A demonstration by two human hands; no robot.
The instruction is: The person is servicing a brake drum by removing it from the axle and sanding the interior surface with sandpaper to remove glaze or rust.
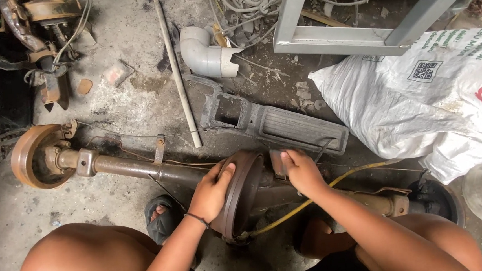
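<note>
Basically left hand (211,189) lies flat on the rusty differential housing (244,193), right hand (302,172) fingers press its far side; rear axle (141,169) runs left-right across concrete floor (9,219), lower centre frame.

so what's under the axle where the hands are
Concrete floor and a sandalled foot beside the left hand; a yellow cable crosses below the right hand. Directly under the axle housing is hidden.
</note>
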